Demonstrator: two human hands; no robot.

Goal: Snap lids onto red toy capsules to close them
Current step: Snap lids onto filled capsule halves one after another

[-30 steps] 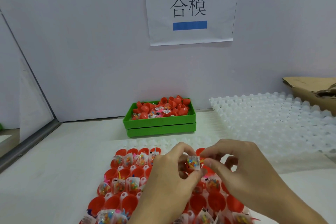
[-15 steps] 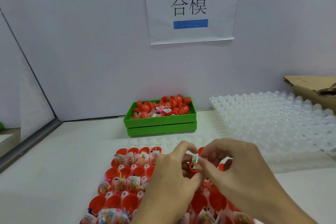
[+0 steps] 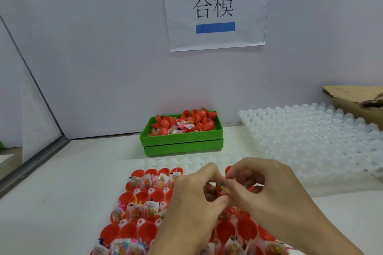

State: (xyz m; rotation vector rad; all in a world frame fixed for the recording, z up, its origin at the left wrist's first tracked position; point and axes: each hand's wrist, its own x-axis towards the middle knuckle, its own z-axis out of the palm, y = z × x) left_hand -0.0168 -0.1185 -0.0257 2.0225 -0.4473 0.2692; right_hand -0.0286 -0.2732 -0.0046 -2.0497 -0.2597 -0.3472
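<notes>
Both hands meet above a white holder tray (image 3: 165, 162) packed with open red capsule halves (image 3: 143, 196), many holding small toy packets. My left hand (image 3: 192, 203) grips an open red capsule (image 3: 221, 188) from the left and below. My right hand (image 3: 267, 194) pinches the same capsule at its top, its fingertips on the small colourful toy packet inside. The capsule's lid is hidden behind my fingers.
A green bin (image 3: 182, 143) of red capsules and toy packets stands against the back wall. A white dimpled tray (image 3: 315, 136) lies to the right, with torn cardboard (image 3: 356, 97) behind it. A paper sign (image 3: 215, 6) hangs on the wall. A metal rail (image 3: 35, 161) edges the left.
The toy packet that stood up between my fingertips has been pushed down into the red capsule. Both hands have closed in more tightly around it.
</notes>
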